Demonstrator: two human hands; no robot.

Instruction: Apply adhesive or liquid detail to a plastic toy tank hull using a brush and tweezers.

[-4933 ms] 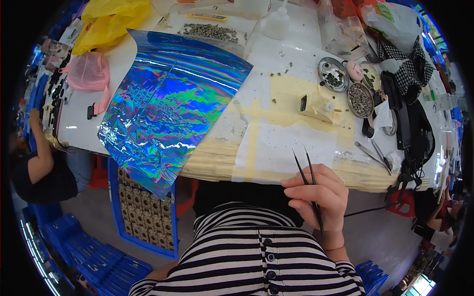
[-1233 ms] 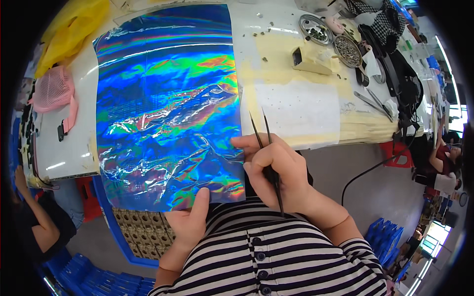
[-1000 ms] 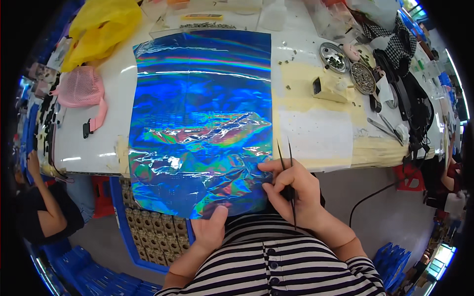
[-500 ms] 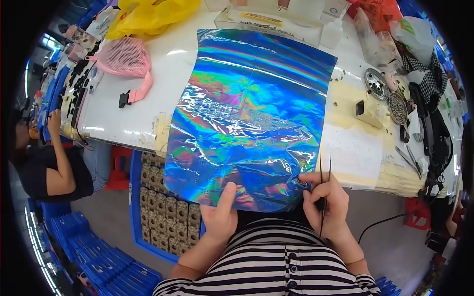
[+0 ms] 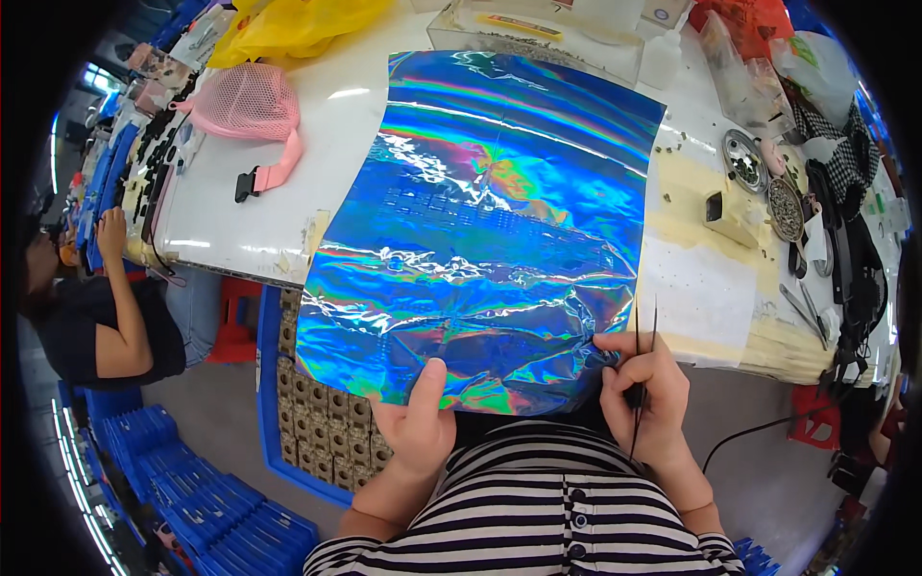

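A large shiny blue iridescent foil sheet, creased across its middle, spreads in front of me over the near part of the table. My left hand grips its lower edge, thumb on top and the fingers hidden beneath. On the other side, my right hand pinches the lower right corner between thumb and index finger. Dark thin tweezers also sit in that right hand, tips pointing away from me. Whatever lies under the foil cannot be seen.
On the white table lies a pink mesh pouch with a buckle. A clear tray of small parts stands behind the foil. Round dishes and more tweezers lie right. Below left is a blue crate; a person sits left.
The foil's lower left part has shifted left and its creases and reflections have changed. Both hands keep their hold; the whole view has shifted slightly.
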